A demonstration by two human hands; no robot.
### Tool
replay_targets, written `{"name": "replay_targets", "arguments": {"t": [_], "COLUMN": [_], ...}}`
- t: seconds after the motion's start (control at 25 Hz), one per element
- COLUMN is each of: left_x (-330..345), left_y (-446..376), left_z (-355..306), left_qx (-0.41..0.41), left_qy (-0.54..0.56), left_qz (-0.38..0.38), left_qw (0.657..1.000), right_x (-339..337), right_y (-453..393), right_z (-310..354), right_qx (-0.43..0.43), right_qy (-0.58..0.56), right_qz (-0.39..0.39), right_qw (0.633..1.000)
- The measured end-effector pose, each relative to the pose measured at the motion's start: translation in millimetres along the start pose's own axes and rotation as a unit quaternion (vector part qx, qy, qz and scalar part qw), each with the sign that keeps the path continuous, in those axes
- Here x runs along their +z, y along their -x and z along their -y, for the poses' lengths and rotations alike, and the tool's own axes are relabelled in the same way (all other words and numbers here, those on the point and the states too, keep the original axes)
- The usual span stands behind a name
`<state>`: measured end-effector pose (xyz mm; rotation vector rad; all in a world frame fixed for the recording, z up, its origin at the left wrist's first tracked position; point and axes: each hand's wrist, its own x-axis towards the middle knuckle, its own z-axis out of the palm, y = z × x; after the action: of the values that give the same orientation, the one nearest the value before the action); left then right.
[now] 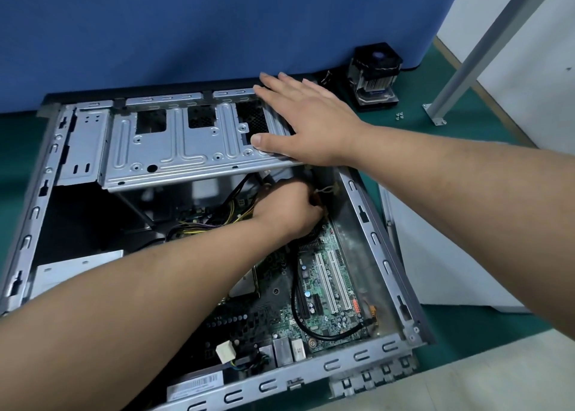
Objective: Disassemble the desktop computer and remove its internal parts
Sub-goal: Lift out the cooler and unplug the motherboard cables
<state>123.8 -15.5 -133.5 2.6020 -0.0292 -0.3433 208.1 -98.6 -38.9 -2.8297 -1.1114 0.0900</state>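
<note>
Forearms reach into the open desktop case (385, 264) on the table (466, 333). Left hand (289, 208), fingers curled, grips cables under the drive cage (174, 143); right hand (308, 121) presses flat on it. CPU cooler (375, 77) already out; motherboard (320, 286), cage, wiring remain.

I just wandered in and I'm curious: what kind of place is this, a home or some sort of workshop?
Probably a repair or electronics workbench rather than a home. An opened computer case lies on a green mat, a removed cooler fan and loose screws sit beside it, and a blue partition backs the bench.
</note>
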Motion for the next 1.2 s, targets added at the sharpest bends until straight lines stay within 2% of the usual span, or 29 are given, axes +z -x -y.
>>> {"name": "replay_targets", "arguments": {"t": [0.2, 0.52, 1.2], "left_x": [-2.0, -3.5, -3.2], "left_y": [-2.2, -10.0, -3.8], "left_z": [0.8, 3.4, 3.2], "left_qx": [0.015, 0.054, 0.043], "left_qy": [-0.014, 0.033, 0.034], "left_qz": [-0.003, 0.029, 0.02], "left_qw": [1.0, 0.998, 0.998], "right_x": [0.0, 0.5, -0.5], "right_y": [0.2, 0.9, 1.6], "right_z": [0.5, 0.4, 3.1], "right_qx": [0.001, 0.0, 0.007], "right_qy": [0.0, -0.002, -0.001], "right_qz": [-0.002, -0.006, 0.0], "right_qw": [1.0, 1.0, 1.0]}}
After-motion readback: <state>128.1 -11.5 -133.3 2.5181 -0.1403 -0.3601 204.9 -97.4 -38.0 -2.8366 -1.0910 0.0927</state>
